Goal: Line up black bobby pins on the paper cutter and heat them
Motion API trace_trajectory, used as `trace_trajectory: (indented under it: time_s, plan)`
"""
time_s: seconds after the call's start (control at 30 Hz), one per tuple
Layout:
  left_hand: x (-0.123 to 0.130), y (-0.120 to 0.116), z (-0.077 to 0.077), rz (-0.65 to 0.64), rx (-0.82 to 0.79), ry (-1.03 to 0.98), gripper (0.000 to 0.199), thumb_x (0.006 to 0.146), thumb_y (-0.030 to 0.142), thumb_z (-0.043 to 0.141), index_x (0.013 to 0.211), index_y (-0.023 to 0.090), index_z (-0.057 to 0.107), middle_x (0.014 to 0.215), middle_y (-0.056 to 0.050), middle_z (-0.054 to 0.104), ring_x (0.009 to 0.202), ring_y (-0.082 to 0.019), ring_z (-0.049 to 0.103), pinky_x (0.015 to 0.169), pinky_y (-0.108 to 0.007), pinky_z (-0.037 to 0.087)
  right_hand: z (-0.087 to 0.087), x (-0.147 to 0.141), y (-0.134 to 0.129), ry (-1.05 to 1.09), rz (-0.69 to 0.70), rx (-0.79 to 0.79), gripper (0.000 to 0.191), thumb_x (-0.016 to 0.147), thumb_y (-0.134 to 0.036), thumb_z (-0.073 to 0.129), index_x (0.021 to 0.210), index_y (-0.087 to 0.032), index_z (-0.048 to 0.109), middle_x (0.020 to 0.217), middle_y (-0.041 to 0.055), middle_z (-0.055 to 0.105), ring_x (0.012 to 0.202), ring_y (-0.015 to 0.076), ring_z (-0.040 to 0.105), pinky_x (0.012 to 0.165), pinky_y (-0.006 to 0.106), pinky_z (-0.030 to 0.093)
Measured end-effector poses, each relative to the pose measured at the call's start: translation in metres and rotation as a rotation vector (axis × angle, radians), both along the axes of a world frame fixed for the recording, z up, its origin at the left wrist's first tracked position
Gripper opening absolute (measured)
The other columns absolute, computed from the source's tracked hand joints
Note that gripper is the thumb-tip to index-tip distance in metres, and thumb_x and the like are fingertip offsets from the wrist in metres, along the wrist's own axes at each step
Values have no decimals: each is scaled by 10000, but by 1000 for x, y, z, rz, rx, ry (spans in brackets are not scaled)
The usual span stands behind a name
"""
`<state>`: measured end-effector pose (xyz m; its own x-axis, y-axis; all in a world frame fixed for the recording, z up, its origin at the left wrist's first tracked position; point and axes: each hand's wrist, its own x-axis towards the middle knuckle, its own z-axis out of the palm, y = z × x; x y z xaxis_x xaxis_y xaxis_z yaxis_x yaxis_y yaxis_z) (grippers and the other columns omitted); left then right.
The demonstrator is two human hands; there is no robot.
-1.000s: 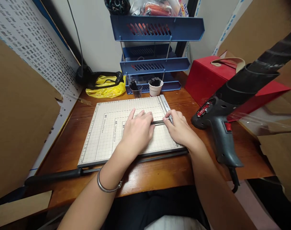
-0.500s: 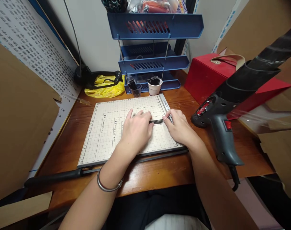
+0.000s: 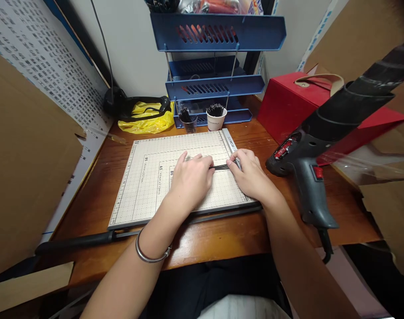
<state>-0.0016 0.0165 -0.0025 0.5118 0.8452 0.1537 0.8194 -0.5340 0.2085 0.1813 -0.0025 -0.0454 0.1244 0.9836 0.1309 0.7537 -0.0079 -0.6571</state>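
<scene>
A bundle of thin black strands (image 3: 221,167) lies crosswise over the gridded bed of a paper trimmer (image 3: 145,195), stretched between my two hands. My left hand (image 3: 193,179) rests on the bed with its fingers bent and holds the bundle's left end, most of which is hidden under it. At the trimmer's right edge, the thumb and fingers of my right hand (image 3: 250,175) pinch the other end. The trimmer's black-handled blade arm (image 3: 79,243) is swung low along the front edge.
Behind the trimmer stand a clear cup (image 3: 190,126) and a white paper cup (image 3: 216,120), both holding black strands. A blue tiered rack (image 3: 218,33) rises behind them. To the right are a heat gun (image 3: 316,186) and a red box (image 3: 288,104); a yellow bag (image 3: 149,122) lies back left.
The visible strands between my hands look drawn into a slightly narrower bundle. Both hands stay in nearly the same place on the trimmer; the view has shifted a little.
</scene>
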Motion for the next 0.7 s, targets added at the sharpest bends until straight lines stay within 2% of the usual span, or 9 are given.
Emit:
trace_trajectory:
  time_s: [0.33, 0.7]
  plan:
    - [18, -4, -2, -15, 45, 71, 226, 1035, 142, 487, 1082, 159, 707, 1101, -110, 785, 1154, -268, 713, 1216, -528, 352, 0, -1, 0, -8, -8, -1, 180, 991, -419, 436, 977, -262, 523, 1267, 126, 561, 1204, 351, 530, 1045, 588, 438]
    - [26, -3, -3, -9, 35, 59, 183, 1048, 220, 515, 1099, 177, 685, 1123, -105, 777, 1061, -268, 734, 1156, -514, 417, 0, -2, 0, 4, -11, 8, 153, 989, -389, 444, 977, -259, 524, 1237, 127, 564, 1190, 347, 537, 1039, 581, 448]
